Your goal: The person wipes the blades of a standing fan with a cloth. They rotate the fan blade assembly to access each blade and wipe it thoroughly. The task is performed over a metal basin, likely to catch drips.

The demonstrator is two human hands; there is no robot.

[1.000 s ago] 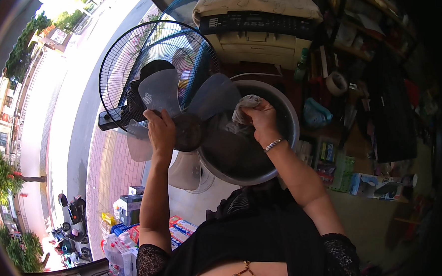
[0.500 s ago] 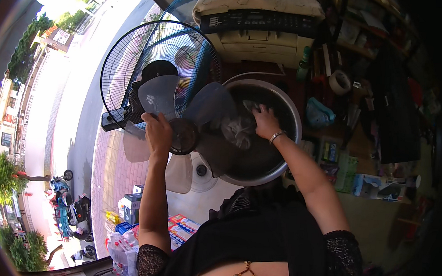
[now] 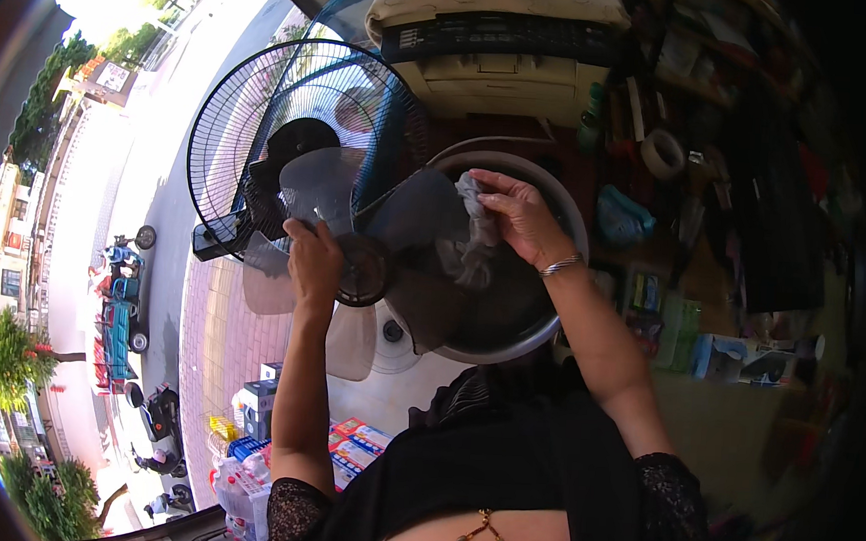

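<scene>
My left hand (image 3: 314, 264) grips a translucent grey fan blade set (image 3: 356, 237) near its dark hub (image 3: 360, 270). My right hand (image 3: 519, 216) presses a crumpled grey cloth (image 3: 475, 214) against one blade at the upper right. Behind the blades stands a black wire fan guard (image 3: 264, 125) with the fan's dark motor (image 3: 297, 146) in it. Under my right hand lies a round dark basin (image 3: 550, 277).
A beige printer-like machine (image 3: 503, 59) sits beyond the basin. Cluttered shelves with a tape roll (image 3: 662, 153) and small boxes fill the right. Below at the left are stacked cartons and bottles (image 3: 258, 438), and a street with parked vehicles (image 3: 123, 303).
My right hand with the cloth has moved along the blade, from down over the basin back up to the blade's upper edge. The left hand keeps its hold.
</scene>
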